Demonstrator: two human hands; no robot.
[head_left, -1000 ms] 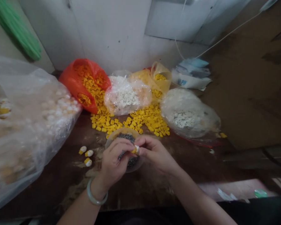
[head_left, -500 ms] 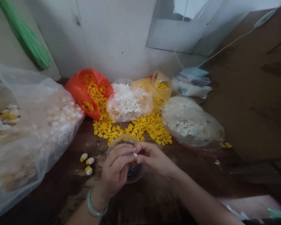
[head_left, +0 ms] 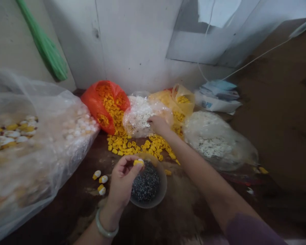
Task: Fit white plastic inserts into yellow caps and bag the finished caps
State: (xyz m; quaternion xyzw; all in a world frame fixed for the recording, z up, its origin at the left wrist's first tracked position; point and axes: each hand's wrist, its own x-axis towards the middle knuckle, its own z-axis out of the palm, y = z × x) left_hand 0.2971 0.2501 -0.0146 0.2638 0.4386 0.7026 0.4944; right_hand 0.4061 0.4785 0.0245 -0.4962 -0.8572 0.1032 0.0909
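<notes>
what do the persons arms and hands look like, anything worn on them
The left hand and right hand are bare, with no gloves. A smooth, pale, jade-like bangle circles the left wrist. A dark purple sleeve covers the right arm above the bare forearm.

Left hand [head_left: 122, 182] holds yellow plastic piece [head_left: 138, 162] above bowl of dark granules [head_left: 165, 190]; right hand [head_left: 156, 124] touches clear plastic bag [head_left: 135, 119].

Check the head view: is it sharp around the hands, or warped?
Head view: the left hand and bowl look fairly sharp; the right sleeve blurs at the bottom edge; the wide lens tilts the wall; soft glare sits on the plastic bag.
</notes>
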